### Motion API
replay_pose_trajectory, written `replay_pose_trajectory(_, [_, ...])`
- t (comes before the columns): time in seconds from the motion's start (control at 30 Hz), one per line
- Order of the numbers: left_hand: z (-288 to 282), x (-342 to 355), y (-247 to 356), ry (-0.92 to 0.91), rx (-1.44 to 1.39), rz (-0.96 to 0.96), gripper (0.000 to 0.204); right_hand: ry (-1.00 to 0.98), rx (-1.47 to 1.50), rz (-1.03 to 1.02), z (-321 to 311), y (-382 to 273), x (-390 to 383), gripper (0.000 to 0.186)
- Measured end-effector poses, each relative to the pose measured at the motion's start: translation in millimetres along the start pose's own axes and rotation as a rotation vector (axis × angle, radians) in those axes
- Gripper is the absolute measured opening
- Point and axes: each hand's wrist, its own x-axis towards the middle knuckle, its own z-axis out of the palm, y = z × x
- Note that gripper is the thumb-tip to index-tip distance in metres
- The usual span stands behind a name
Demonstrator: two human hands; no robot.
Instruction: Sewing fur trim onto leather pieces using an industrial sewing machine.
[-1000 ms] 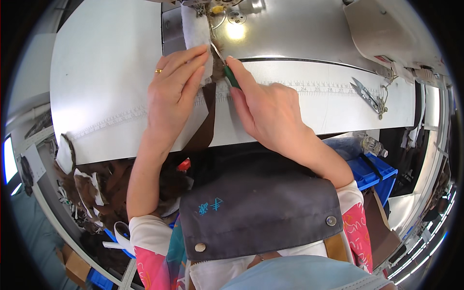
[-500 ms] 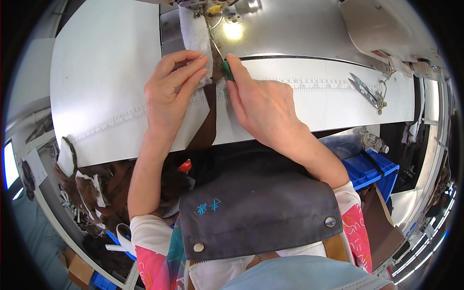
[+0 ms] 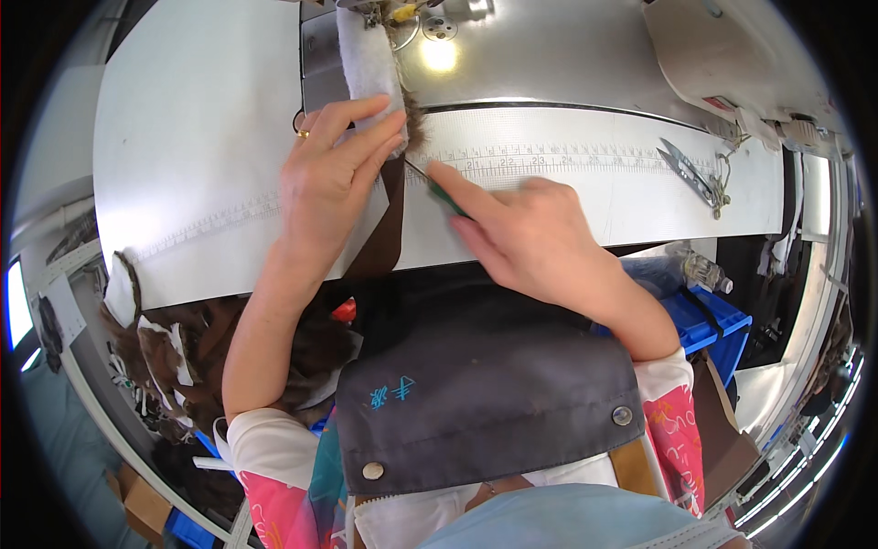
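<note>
A strip of fur (image 3: 368, 69), with a white backing side up and brown pile along its right edge, runs under the sewing machine's head (image 3: 389, 11). My left hand (image 3: 334, 178) pinches the near end of this strip between thumb and fingers; a ring is on one finger. In my right hand (image 3: 530, 224) is a green-handled awl (image 3: 446, 195), its thin metal shaft pointing up and left to just below the strip's end. Most of the handle is hidden by my fingers. A brown band (image 3: 384, 229) hangs from beneath the strip over the table's front edge.
Spring snips (image 3: 690, 174) lie on the right of the white table (image 3: 183, 119) with printed ruler scales. Brown and white fur pieces (image 3: 219, 339) are heaped below its left front edge. A blue crate (image 3: 709, 316) and a clear plastic bottle (image 3: 704, 270) are at lower right.
My right hand has drawn the awl down and away from the fur's right edge, tilting it. My left hand has shifted slightly but still pinches the strip; the brown pile edge now shows.
</note>
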Motion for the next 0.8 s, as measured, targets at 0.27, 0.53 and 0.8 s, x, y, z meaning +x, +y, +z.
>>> replay_pose_trajectory(0.27, [5, -2, 0, 0.069, 0.018, 0.057, 0.021, 0.158, 0.11, 0.164, 6, -7, -1, 0.043])
replay_pose_trajectory(0.53, [2, -7, -2, 0.082, 0.018, 0.049, 0.019, 0.118, -0.023, 0.184, 15, -12, 17, 0.042])
replay_pose_trajectory(0.8, [-5, -2, 2, 0.029, -0.135, -0.076, 0.015, 0.169, -0.034, 0.081, 20, -8, 16, 0.043])
